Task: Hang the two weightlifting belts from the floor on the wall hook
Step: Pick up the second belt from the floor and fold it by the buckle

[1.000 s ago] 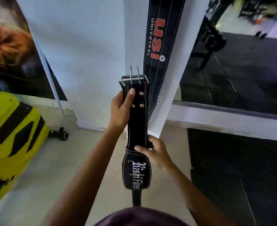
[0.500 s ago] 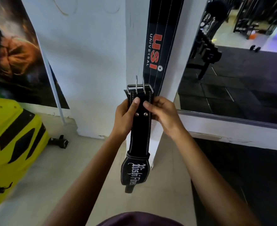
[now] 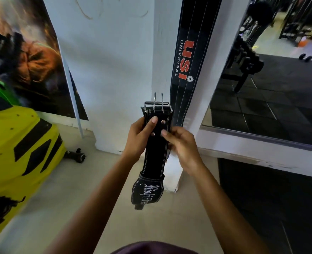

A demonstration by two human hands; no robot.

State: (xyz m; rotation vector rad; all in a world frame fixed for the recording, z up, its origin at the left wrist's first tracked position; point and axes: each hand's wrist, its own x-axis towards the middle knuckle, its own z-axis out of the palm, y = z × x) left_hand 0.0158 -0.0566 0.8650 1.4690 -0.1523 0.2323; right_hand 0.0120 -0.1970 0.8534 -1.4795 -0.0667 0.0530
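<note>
I hold a black leather weightlifting belt (image 3: 154, 158) upright in front of a white pillar, its two-prong steel buckle (image 3: 158, 105) at the top and its wide end with white script hanging below. My left hand (image 3: 139, 137) grips the strap's left edge just under the buckle, thumb on the front. My right hand (image 3: 181, 143) holds the right edge at the same height. A second black belt (image 3: 189, 59) with red "USI" lettering hangs flat against the pillar behind. Its top and the wall hook are out of view.
A yellow and black machine shroud (image 3: 21, 154) stands at the left with a poster (image 3: 26, 57) above it. A large wall mirror (image 3: 272, 79) at the right reflects a dumbbell rack. A small black wheel (image 3: 76, 155) lies by the pillar's base. Black rubber flooring (image 3: 270, 204) covers the right.
My right hand has moved up from the belt's lower part to its right edge beside the left hand. The view has tilted upward, showing more of the hanging belt.
</note>
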